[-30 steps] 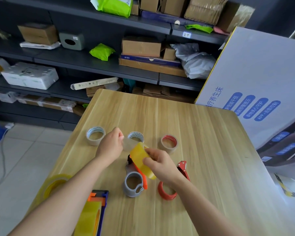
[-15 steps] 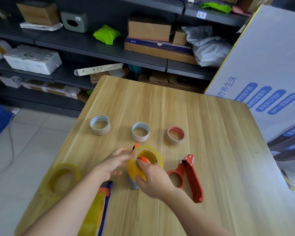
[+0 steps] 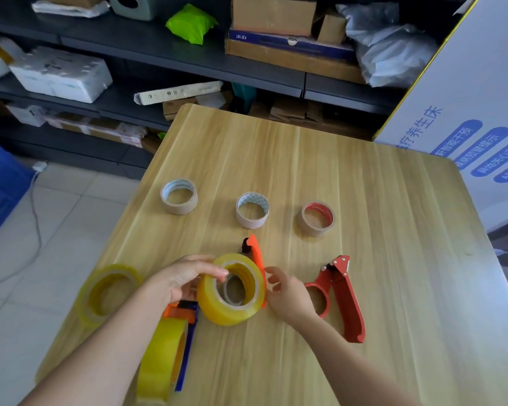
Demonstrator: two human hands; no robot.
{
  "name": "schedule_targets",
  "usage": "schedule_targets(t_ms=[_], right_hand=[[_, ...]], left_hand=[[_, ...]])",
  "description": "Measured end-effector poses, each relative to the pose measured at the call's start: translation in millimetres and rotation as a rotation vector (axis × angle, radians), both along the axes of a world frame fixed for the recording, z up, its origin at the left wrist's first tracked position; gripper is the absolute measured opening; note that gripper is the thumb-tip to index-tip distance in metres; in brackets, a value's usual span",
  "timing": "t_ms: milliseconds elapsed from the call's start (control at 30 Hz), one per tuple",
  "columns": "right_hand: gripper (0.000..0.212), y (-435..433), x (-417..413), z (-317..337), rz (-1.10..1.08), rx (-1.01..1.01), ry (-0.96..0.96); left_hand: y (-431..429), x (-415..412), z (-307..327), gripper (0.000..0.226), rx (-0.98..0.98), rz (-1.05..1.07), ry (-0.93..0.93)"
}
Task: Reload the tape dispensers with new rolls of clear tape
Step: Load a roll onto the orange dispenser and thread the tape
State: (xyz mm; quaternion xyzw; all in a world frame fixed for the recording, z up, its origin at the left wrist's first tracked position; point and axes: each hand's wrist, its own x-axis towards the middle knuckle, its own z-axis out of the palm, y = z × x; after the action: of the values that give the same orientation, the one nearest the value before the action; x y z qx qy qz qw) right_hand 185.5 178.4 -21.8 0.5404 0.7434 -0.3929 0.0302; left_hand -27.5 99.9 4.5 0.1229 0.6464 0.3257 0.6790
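Observation:
A yellowish clear tape roll (image 3: 217, 306) sits over the grey hub of an orange dispenser (image 3: 256, 253) near the table's front. My left hand (image 3: 182, 279) grips the roll's upper left rim. My right hand (image 3: 288, 294) hovers at the roll's right side, fingers apart, holding nothing. A red dispenser (image 3: 343, 297) lies empty to the right. A blue and orange dispenser (image 3: 185, 323) carrying a yellow roll (image 3: 159, 361) lies at the front left. Another loose clear roll (image 3: 106, 291) rests at the left edge.
Three near-empty cardboard tape cores stand in a row further back: left (image 3: 179, 197), middle (image 3: 252, 210), right (image 3: 316, 218). A large white printed box (image 3: 467, 112) leans at the right. Dark shelves (image 3: 188, 54) with parcels stand behind the wooden table (image 3: 305, 159).
The roll went from held tilted above the orange dispenser to lying down over its hub. My right hand let go of it and my left hand took its rim.

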Motion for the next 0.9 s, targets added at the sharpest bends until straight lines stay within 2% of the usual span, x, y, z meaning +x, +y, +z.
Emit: schedule_targets(t_ms=[133,167,267,300,400,567,700,767,867,900], right_hand=[[0.066,0,-11,-2,0.152,0.082,0.045],[0.063,1,-11,-2,0.200,0.093,0.031],[0.035,7,-10,0,0.277,0.152,-0.053],[0.031,8,-10,1,0.288,0.157,-0.094],[0.040,8,-11,5,0.362,0.203,-0.225],[0.059,12,-9,-3,0.446,0.446,-0.364],[0.049,14,1,-9,0.447,0.372,-0.287],[0.042,14,7,-10,0.414,0.333,-0.165],[0.056,8,6,-7,0.230,0.366,0.058],[0.052,7,6,-6,0.181,0.405,0.121]], left_hand=[[2,-3,-1,0.064,0.012,-0.065,-0.032],[2,-5,-1,0.061,0.021,-0.073,-0.037],[6,-7,0,0.053,0.043,-0.106,-0.063],[8,-7,1,0.050,0.043,-0.115,-0.075],[14,-5,0,0.049,0.034,-0.148,-0.093],[21,0,-4,0.064,0.032,-0.176,-0.100],[23,2,-8,0.073,0.029,-0.240,-0.059],[20,4,-10,0.064,0.028,-0.268,-0.010],[15,8,-14,0.064,0.050,-0.219,0.032],[15,10,-14,0.066,0.066,-0.201,0.048]])
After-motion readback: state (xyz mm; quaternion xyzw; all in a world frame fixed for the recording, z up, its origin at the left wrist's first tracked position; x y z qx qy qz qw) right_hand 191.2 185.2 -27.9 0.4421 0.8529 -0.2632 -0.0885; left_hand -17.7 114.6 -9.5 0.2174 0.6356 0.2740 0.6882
